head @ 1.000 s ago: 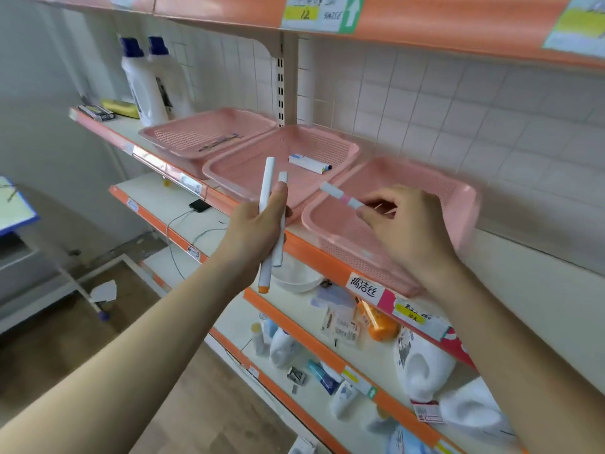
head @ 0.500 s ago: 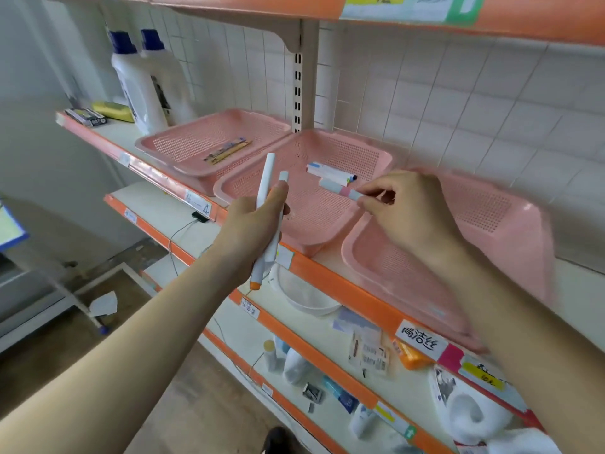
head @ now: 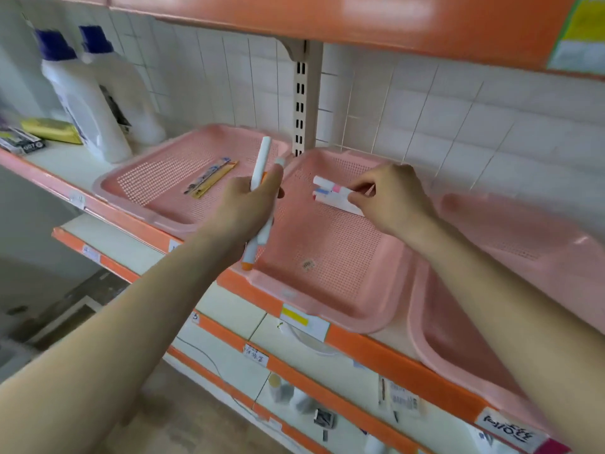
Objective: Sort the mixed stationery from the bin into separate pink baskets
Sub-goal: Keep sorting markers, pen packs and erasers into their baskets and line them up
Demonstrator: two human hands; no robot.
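Little of the writing here can be read. The shelf-edge tag [head: 507, 432] at the lower right carries bold dark characters too smeared to make out, the small handwritten tag [head: 255, 355] on the shelf below is just as unclear, and the tag with a yellow stripe [head: 302, 317] under the middle basket [head: 343, 319] shows no text I can see. A dark box [head: 23, 144] at the far left has white print that seems to read 007. Beside it lie a yellow pack [head: 49, 129] and two white detergent bottles [head: 88, 103] with blue caps, their labels blurred. The left hand [head: 248, 204] has its fingers [head: 273, 181] curled round two white markers [head: 260, 165], held nearly upright, one with an orange tip pointing down; hand and markers cover the seam between the left basket [head: 108, 188] and the middle one. The right hand [head: 393, 198] reaches into the middle basket, its fingers [head: 355, 199] pinching a pink-banded marker [head: 334, 188] just above other white markers [head: 322, 192] lying there. A flat pack of pens [head: 211, 176] lies in the left basket. The right forearm crosses in front of the right basket [head: 435, 339].
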